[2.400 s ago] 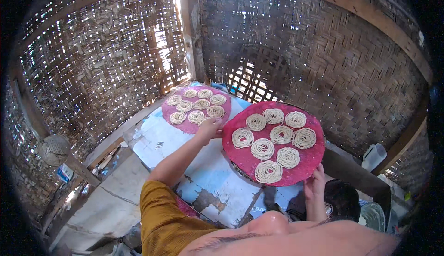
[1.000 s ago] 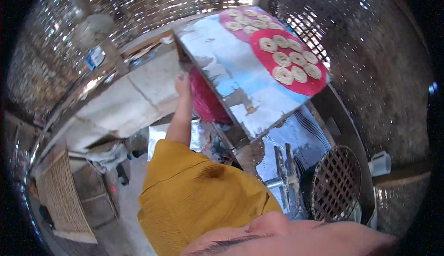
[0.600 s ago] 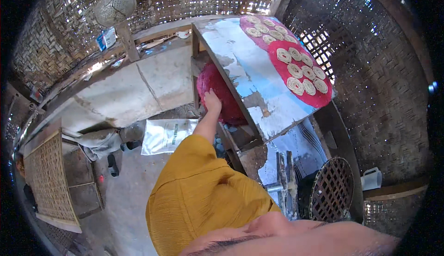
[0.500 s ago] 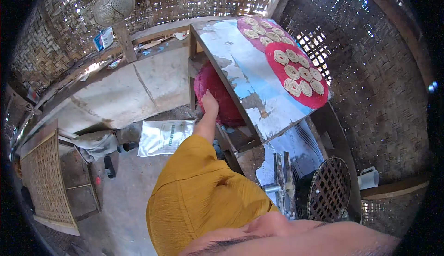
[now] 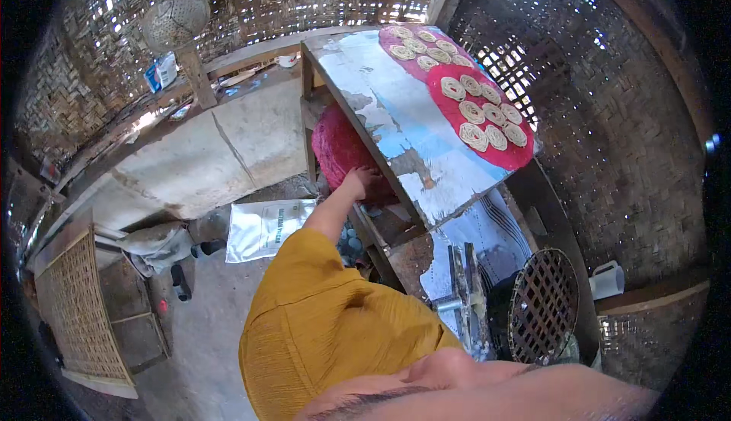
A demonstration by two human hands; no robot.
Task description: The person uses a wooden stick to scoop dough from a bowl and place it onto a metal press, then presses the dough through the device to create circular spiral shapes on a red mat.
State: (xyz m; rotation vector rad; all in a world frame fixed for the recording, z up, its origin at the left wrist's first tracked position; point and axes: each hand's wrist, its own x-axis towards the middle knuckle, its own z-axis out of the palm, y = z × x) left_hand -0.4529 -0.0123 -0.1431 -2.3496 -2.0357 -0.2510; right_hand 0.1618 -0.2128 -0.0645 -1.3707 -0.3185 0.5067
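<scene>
- Trouble could start at the left hand (image 5: 364, 181), near the middle of the view. It is on the red round mat (image 5: 335, 147), but I can't tell if its fingers pinch the mat or just rest there.
- That mat sits under the counter (image 5: 396, 128), toward 11 o'clock. If it got tugged out crooked, its rim could bump the wooden leg (image 5: 308, 147) at 10 o'clock.
- I can't tell if more mats hide below it. If so, a loose grip could let one slip down.
- The hand is close under the counter's edge, so lifting too soon could scrape the knuckles.
- A hard bump from below could shake the counter. The bright red mat (image 5: 514, 156) at 2 o'clock sits near the edge and might slide off.
- Then its pale noodle coils (image 5: 473, 137) could fall apart or get dirty.
- The right hand is out of sight, so I can't see it steadying anything.
</scene>
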